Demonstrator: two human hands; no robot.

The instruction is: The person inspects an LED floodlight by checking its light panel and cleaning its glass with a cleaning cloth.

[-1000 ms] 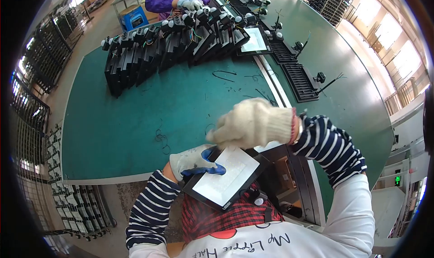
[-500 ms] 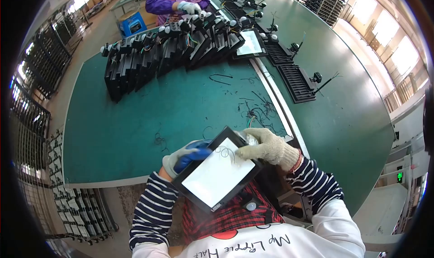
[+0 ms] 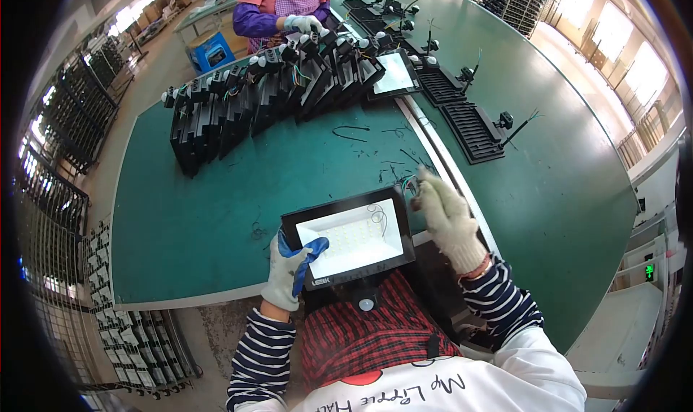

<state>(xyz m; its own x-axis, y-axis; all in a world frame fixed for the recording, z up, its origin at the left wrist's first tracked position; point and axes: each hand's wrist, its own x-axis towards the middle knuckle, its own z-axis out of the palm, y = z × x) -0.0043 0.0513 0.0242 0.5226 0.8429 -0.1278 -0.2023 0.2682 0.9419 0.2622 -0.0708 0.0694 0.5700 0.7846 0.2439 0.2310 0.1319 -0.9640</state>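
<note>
A black-framed floodlight (image 3: 351,240) with a clear front lies nearly level at the front edge of the green table, over my lap. My left hand (image 3: 294,265), in a white and blue glove, grips its left side with the thumb on the glass. A round white sensor (image 3: 367,304) hangs at its lower edge. My right hand (image 3: 449,217), in a cream knit glove, is just off the floodlight's right side, near some coloured wires (image 3: 410,184). Its fingertips are pressed together and blurred; what they hold, if anything, I cannot make out. Thin dark loops lie on the glass.
Across the green table (image 3: 216,246), a row of black floodlights (image 3: 245,109) stands on edge. More lie along the metal strip (image 3: 447,159) and to its right (image 3: 473,132). Black scraps (image 3: 393,170) are scattered midway. A gloved co-worker (image 3: 285,15) stands at the far side.
The floodlight has turned from a steep tilt to nearly level. My right hand has come off its glass and moved to the right; my left thumb now rests on the glass.
</note>
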